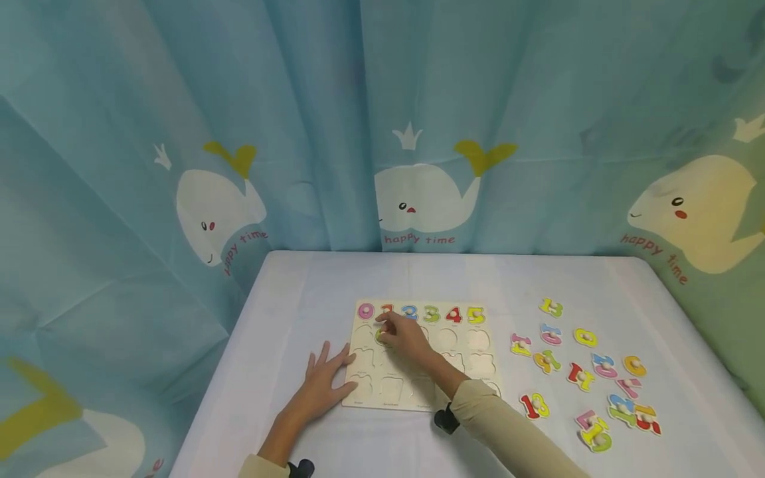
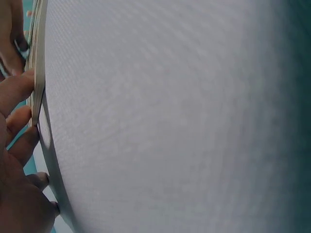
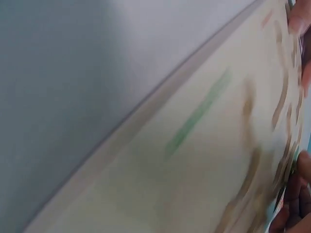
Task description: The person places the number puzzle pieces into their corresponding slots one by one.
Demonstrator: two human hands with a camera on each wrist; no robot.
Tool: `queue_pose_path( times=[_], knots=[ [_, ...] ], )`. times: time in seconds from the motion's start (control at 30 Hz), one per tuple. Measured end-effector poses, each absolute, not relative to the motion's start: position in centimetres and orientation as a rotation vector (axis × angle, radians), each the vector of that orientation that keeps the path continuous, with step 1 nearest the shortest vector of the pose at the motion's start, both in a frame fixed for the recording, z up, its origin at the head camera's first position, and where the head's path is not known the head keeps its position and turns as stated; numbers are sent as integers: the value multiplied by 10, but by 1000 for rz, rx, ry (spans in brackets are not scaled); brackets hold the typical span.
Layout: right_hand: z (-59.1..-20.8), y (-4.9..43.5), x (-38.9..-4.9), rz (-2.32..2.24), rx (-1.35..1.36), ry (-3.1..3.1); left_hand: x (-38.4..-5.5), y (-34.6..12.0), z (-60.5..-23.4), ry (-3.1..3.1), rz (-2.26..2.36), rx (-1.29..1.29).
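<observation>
A pale wooden number puzzle board (image 1: 391, 365) lies on the table. Its top row holds the number pieces 0 to 5, the 1 (image 1: 387, 309) partly covered by fingers. My right hand (image 1: 409, 340) reaches over the second row and pinches a small green number piece (image 1: 379, 337) at a recess there; the fingers hide most of it, so I cannot tell which number. In the right wrist view, that hand (image 3: 296, 194) is at the right edge. Fingers spread, my left hand (image 1: 324, 384) touches the board's left edge; the left wrist view shows its fingertips (image 2: 24, 80) against that edge.
Several loose two-coloured number pieces lie right of the board, among them a 13 (image 1: 551, 307), an 11 (image 1: 581, 376) and a yellow ring-shaped piece (image 1: 586, 337). The white table (image 1: 323, 279) ends at a blue curtain (image 1: 323, 133) with whale prints.
</observation>
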State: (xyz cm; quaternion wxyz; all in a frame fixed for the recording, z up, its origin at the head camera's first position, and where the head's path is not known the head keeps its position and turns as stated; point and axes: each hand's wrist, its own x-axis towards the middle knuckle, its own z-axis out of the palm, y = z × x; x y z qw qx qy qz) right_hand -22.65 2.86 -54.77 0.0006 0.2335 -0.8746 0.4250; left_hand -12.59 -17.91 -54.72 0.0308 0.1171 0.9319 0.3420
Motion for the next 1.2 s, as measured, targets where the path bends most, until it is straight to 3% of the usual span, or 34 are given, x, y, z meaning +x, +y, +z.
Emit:
queue_pose_path(
  times=[0.8, 1.0, 1.2],
  knots=[
    [-549, -13, -227, 1281, 725, -2761, -126, -177, -546, 2874, 1049, 387],
    [-544, -8, -225, 1321, 760, -2769, -126, -178, -547, 2864, 1051, 370],
    [-537, 19, -226, 1463, 596, -2666, -126, -178, -546, 2877, 1030, 351]
  ],
)
